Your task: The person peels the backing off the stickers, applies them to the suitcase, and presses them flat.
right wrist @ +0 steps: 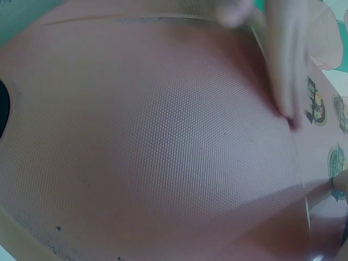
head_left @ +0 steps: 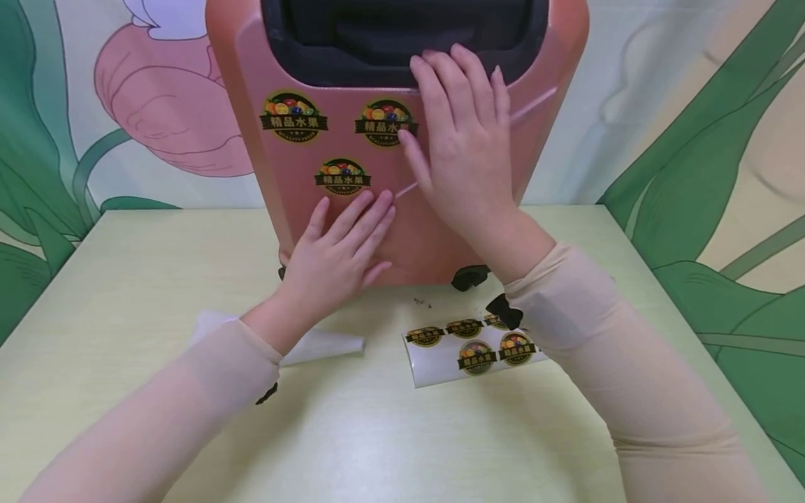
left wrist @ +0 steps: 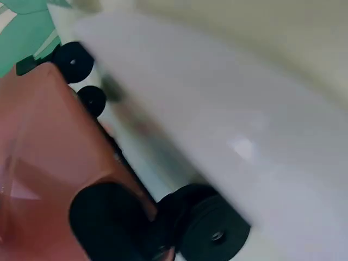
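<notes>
A pinkish-orange suitcase (head_left: 434, 241) stands upright on the table and bears three round fruit stickers. Two of them, the left sticker (head_left: 294, 117) and the right sticker (head_left: 385, 122), sit below the black handle recess (head_left: 402, 66). The lower sticker (head_left: 342, 176) is just above the fingertips of my left hand (head_left: 327, 262), whose extended fingers rest on the suitcase front. My right hand (head_left: 468, 154) lies flat against the suitcase, fingertips over the recess edge and thumb at the right sticker. In the right wrist view, blurred fingers (right wrist: 284, 65) cross the suitcase's ribbed surface (right wrist: 163, 136).
On the table (head_left: 377, 440), a white sheet with stickers (head_left: 430, 367) lies partly under my right forearm. A curled white paper (head_left: 333, 344) lies behind my left wrist. Dark suitcase wheels (left wrist: 215, 234) show in the left wrist view. A printed backdrop (head_left: 692, 230) stands behind the table.
</notes>
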Tool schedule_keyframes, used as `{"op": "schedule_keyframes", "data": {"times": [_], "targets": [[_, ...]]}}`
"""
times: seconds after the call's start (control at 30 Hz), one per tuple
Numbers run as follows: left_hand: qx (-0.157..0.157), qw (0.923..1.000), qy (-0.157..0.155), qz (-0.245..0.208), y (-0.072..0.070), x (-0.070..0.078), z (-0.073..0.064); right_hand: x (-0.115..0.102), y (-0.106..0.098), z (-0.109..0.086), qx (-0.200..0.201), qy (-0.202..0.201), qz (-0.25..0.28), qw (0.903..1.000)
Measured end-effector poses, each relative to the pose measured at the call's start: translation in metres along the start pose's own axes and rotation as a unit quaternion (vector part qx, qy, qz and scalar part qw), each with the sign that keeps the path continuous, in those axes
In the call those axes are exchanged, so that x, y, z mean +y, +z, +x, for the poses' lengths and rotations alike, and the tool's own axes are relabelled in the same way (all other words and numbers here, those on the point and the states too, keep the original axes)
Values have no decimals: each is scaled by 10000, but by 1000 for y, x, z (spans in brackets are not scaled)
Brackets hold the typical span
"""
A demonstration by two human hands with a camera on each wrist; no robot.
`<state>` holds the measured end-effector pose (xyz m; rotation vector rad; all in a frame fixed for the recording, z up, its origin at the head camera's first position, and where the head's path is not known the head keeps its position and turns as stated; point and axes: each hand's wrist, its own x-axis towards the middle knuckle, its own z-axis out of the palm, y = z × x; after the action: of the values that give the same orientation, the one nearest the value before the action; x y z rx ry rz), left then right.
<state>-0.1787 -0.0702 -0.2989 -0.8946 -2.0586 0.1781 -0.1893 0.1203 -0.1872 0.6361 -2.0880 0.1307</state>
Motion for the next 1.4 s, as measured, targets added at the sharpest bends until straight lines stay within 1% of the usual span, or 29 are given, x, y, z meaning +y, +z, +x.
{"op": "schedule_keyframes", "data": {"times": [0.03,0.1,0.17,0.23,0.3,0.37,0.4,0.43,0.47,0.57,0.63,0.7,0.8,0.9,0.97,1.03,1.13,1.17,1.23,1.3,1.4], "targets": [[41,10000,18,-8,2,0,-3,0,0,0,-1,-9,1,10000],[123,9998,-132,-8,3,-1,-5,-1,0,1,4,-7,9,10000],[167,9994,-317,6,3,-3,-3,-1,0,1,0,4,11,10000],[142,9991,-392,26,2,-4,-2,0,-1,1,-23,37,-4,10000],[90,9997,-242,6,3,-2,-3,0,-1,0,-49,62,-24,10000],[119,9999,-43,-70,4,-1,-7,0,-1,0,-42,60,-22,10000],[164,9998,-11,-95,5,-1,-8,1,-1,0,-30,55,-16,10000],[233,9996,-53,-143,5,-3,-9,1,-2,0,-12,49,-8,10000],[305,9992,-173,-212,5,-5,-9,1,-2,1,-1,41,-5,10000],[481,9959,-665,-371,3,-15,-7,1,-2,1,12,41,-16,10000],[487,9942,-866,-409,4,-18,-6,1,-2,1,-8,56,-31,10000],[423,9949,-829,-388,6,-18,-9,1,-2,0,-17,62,-38,10000],[205,9977,-556,-320,9,-17,-19,1,-2,1,8,46,-30,10000],[-41,9990,-246,-362,11,-18,-32,1,-2,2,-4,53,-29,10000],[-128,9988,-172,-435,10,-20,-36,1,-2,1,-41,74,-28,10000],[2,9988,-300,-380,8,-23,-35,1,-3,1,-67,94,-27,9999],[218,9968,-717,-273,2,-27,-26,1,-2,0,-59,100,-27,9999],[261,9957,-845,-260,1,-28,-23,1,-2,-1,-49,95,-27,9999],[226,9943,-994,-303,0,-28,-20,0,-2,-1,-38,82,-27,10000],[33,9945,-958,-427,1,-25,-22,-1,-1,-1,-30,70,-22,10000],[-216,9963,-648,-522,4,-19,-30,-1,-1,-1,-35,58,-26,10000]]}}
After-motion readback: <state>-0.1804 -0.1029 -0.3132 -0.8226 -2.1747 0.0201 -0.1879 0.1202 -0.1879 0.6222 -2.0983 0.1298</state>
